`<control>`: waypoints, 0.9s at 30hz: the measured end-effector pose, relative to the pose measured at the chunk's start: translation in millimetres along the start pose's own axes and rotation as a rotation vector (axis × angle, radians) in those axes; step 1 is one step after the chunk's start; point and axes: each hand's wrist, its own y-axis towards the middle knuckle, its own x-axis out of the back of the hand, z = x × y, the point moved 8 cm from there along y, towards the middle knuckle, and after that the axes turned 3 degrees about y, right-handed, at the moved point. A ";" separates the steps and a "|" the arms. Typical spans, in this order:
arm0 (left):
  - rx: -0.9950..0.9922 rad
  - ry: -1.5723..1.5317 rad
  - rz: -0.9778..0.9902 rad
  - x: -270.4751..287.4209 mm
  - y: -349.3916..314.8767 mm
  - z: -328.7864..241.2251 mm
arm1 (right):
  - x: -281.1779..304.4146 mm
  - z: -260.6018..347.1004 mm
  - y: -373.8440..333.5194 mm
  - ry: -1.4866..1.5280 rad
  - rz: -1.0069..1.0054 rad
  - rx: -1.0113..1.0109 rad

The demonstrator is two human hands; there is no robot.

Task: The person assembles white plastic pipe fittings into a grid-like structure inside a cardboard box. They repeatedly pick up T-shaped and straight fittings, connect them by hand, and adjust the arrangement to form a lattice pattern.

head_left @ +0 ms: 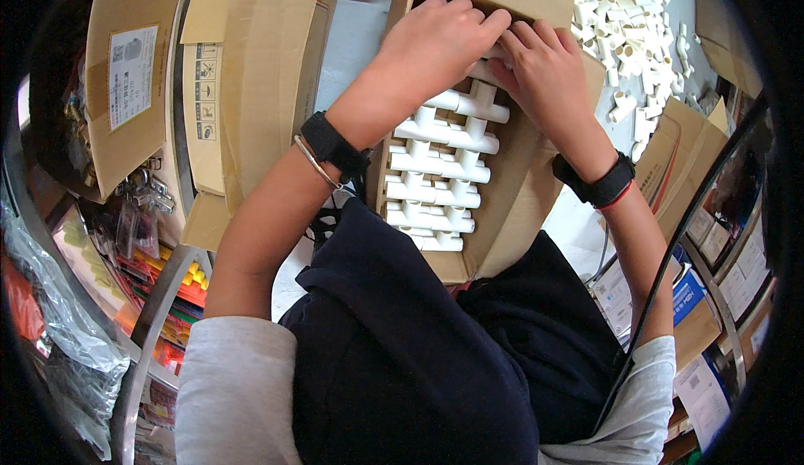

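Note:
An open cardboard box [511, 226] stands in front of me. White plastic pipe tee fittings [444, 164] lie in it in stacked rows, nested side by side. Over the box's far end, my left hand [448, 42] is closed, its knuckles up and its fingertips mostly hidden. Close beside it, my right hand [544, 63] bends its fingers down inside the far right corner. Its thumb lies against a white pipe fitting at the far end of the rows. Whatever is under the left fingers is blocked from view by the hand itself.
Many loose white pipe fittings [624, 13] are heaped on the table at the far right. A closed cardboard carton [272, 88] stands to the left of the box. Shelving with bagged parts [138, 222] lines the left side; an open carton [682, 151] sits at right.

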 end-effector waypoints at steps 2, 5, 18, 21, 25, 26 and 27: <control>0.015 0.000 0.005 2.0 0.0 0.9 | 0.1 0.7 2.1 -0.015 -0.023 0.011; 0.012 -0.047 -0.073 12.9 -1.1 1.8 | 1.7 -4.4 3.0 -0.013 -0.025 -0.021; 0.029 0.327 -0.025 12.3 -34.2 4.0 | 19.2 6.1 -34.7 0.351 0.125 0.011; 0.006 0.503 -0.012 7.6 -33.7 1.1 | 17.9 6.9 -41.7 0.395 0.109 -0.064; 0.034 0.465 -0.026 7.6 -35.0 1.5 | 12.4 8.3 -46.6 0.336 0.126 -0.085; 0.032 0.474 -0.042 8.5 -34.7 1.0 | 10.4 8.4 -47.2 0.311 0.135 -0.085; 0.032 0.482 -0.042 8.2 -34.4 0.8 | 8.7 8.0 -47.9 0.286 0.146 -0.085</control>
